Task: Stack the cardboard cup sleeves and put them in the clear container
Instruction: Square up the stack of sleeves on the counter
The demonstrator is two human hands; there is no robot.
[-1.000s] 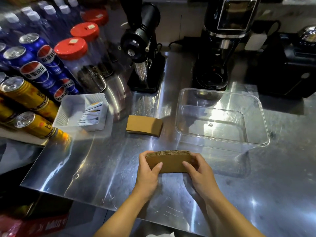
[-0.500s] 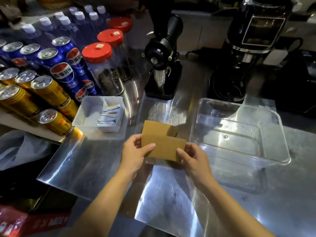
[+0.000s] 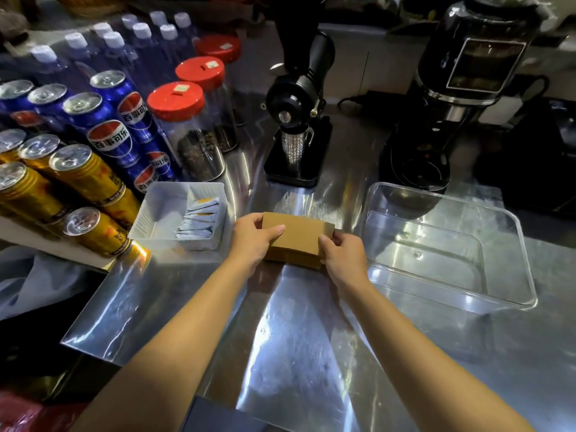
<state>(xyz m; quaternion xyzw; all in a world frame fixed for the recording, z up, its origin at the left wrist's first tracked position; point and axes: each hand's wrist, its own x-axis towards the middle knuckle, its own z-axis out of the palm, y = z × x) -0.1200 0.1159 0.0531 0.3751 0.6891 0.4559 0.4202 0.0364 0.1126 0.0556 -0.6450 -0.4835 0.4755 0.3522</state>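
Note:
A stack of brown cardboard cup sleeves [image 3: 297, 241] sits on the steel counter in the middle of the view. My left hand [image 3: 254, 240] grips its left end, thumb on top. My right hand [image 3: 343, 255] grips its right end. The sleeve that lay alone on the counter is now under the held stack; only a sliver shows at the right. The clear container [image 3: 448, 244] stands empty to the right of the stack, a short gap from my right hand.
A white tray of sachets [image 3: 180, 213] sits just left of my left hand. Soda cans [image 3: 93, 157] and red-lidded jars [image 3: 187, 126] fill the left. A black grinder [image 3: 296, 120] and a coffee machine [image 3: 452, 98] stand behind.
Both hands carried the stack away from me and set it down over the lone sleeve that lay farther back on the counter. The camera moved forward too.

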